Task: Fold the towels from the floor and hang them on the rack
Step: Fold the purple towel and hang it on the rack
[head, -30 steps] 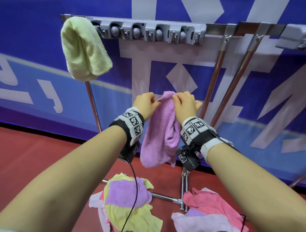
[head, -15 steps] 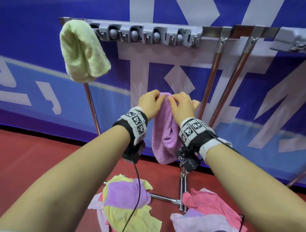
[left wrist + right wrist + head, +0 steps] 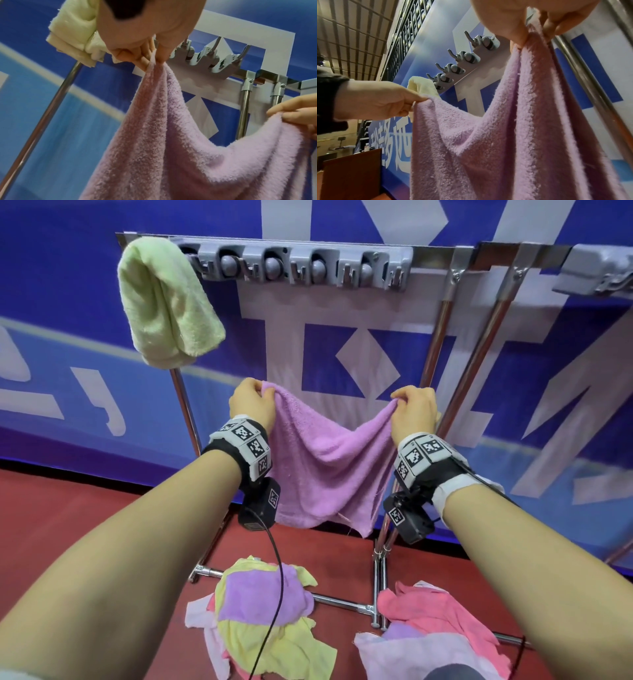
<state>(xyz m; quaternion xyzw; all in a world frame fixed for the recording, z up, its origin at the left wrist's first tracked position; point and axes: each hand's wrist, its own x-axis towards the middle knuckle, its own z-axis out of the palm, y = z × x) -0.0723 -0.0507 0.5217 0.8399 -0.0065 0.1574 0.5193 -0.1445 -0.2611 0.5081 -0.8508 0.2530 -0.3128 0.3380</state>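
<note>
A purple towel (image 3: 325, 460) hangs spread between my two hands, sagging in the middle, in front of the rack. My left hand (image 3: 255, 402) pinches its upper left corner; the left wrist view shows that left hand (image 3: 154, 59) with thumb and fingers closed on the purple towel (image 3: 171, 148). My right hand (image 3: 407, 405) pinches the upper right corner, and the right wrist view shows this right hand (image 3: 532, 36) gripping the purple towel (image 3: 505, 135). A folded pale green towel (image 3: 164, 302) hangs over the left end of the rack's top bar (image 3: 435, 254).
A grey hook strip (image 3: 298, 266) runs along the top bar. Chrome rack legs (image 3: 442, 333) slant down to floor bars (image 3: 342, 604). Two heaps of towels lie on the red floor: yellow and purple (image 3: 267, 618) on the left, pink and lilac (image 3: 438, 631) on the right.
My hands, close together on the bunched towel before, have moved apart. The purple towel now hangs open between them instead of in a narrow fold.
</note>
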